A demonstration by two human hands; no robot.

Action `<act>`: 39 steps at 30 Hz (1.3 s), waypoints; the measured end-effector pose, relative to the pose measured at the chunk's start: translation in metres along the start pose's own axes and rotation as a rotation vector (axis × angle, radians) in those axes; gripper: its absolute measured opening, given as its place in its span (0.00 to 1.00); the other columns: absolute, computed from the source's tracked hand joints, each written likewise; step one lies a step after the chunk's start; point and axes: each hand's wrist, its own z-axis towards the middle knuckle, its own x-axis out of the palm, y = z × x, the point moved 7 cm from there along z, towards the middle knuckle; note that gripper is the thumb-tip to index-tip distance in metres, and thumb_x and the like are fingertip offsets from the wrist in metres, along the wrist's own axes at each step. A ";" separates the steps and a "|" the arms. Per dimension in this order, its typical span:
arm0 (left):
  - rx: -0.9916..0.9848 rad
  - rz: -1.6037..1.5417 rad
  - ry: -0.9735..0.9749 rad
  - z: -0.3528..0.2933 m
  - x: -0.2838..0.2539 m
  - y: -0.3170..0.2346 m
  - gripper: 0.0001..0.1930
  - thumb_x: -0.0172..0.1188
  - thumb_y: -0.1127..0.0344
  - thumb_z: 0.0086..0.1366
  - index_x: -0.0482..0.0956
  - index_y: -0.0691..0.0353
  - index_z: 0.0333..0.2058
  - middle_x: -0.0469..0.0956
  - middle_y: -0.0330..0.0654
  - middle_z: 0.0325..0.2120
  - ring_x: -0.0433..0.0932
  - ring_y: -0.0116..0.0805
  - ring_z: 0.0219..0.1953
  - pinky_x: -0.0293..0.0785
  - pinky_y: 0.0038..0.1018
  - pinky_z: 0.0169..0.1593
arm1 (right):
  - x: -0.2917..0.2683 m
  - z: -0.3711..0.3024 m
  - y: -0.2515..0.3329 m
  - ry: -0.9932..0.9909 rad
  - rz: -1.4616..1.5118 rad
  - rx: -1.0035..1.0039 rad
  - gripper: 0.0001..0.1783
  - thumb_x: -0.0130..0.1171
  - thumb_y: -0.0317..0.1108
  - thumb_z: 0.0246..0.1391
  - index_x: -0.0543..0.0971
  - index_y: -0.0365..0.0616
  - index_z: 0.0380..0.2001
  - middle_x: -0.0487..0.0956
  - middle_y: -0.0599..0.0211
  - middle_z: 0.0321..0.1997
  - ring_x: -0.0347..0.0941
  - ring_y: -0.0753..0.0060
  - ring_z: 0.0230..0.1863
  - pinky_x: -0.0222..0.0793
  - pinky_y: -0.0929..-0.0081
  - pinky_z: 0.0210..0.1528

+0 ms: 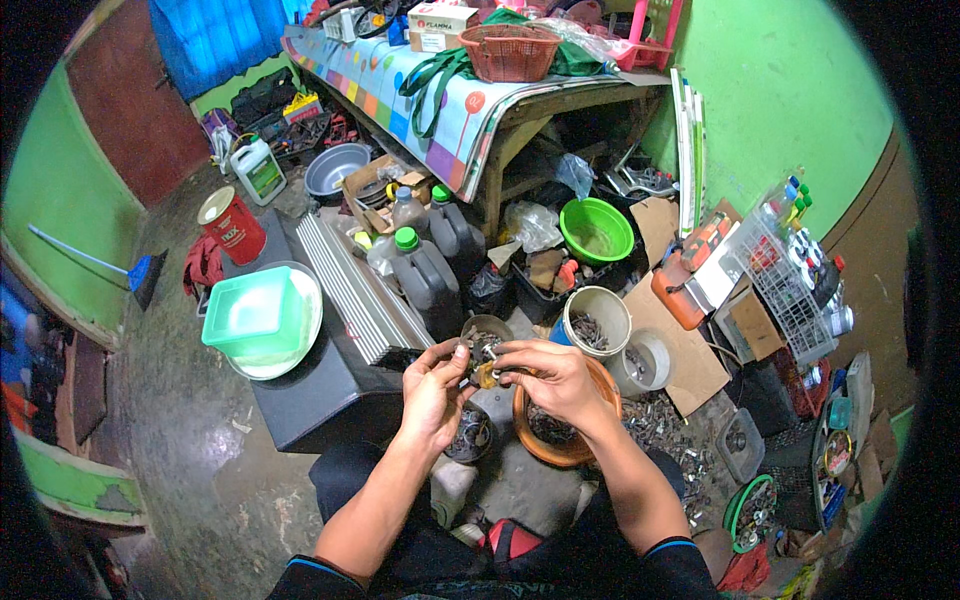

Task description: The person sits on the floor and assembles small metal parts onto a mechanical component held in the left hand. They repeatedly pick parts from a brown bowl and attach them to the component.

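Note:
Between my two hands is a small dark mechanical part with a yellowish, brass-like section; its exact kind is too small to make out. My left hand pinches it from the left, thumb on top. From the right, the fingers of my right hand close on its other side. Below the hands stands an orange-brown tub holding small dark pieces, partly covered by my right hand and forearm. A dark bowl of small parts sits beneath my left wrist. Just beyond the part is a small container of bits.
A white bucket of metal pieces and a whitish pail stand at the right, by scattered scraps. A dark box at the left bears a green plastic tub. Dark jerrycans stand ahead, before a cloth-covered table.

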 end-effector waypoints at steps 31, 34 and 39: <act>0.188 -0.080 -0.070 0.004 -0.016 -0.029 0.15 0.56 0.60 0.67 0.73 0.64 0.46 0.76 0.40 0.40 0.74 0.33 0.44 0.73 0.34 0.48 | -0.010 -0.005 -0.072 -0.106 -0.404 0.341 0.14 0.68 0.31 0.40 0.81 0.41 0.34 0.80 0.52 0.35 0.77 0.49 0.39 0.73 0.63 0.42; 0.156 -0.069 -0.068 0.002 -0.013 -0.024 0.16 0.56 0.61 0.66 0.72 0.64 0.48 0.75 0.39 0.40 0.74 0.31 0.43 0.73 0.32 0.47 | -0.010 0.000 -0.022 -0.183 -0.296 0.119 0.15 0.68 0.30 0.41 0.80 0.38 0.36 0.80 0.53 0.36 0.78 0.55 0.39 0.73 0.67 0.42; 0.068 -0.034 -0.015 0.002 -0.003 -0.010 0.13 0.60 0.65 0.64 0.73 0.65 0.43 0.77 0.39 0.37 0.77 0.31 0.40 0.75 0.34 0.46 | 0.003 0.004 0.027 -0.034 -0.208 -0.116 0.27 0.70 0.34 0.40 0.77 0.41 0.47 0.76 0.55 0.44 0.74 0.52 0.44 0.71 0.64 0.46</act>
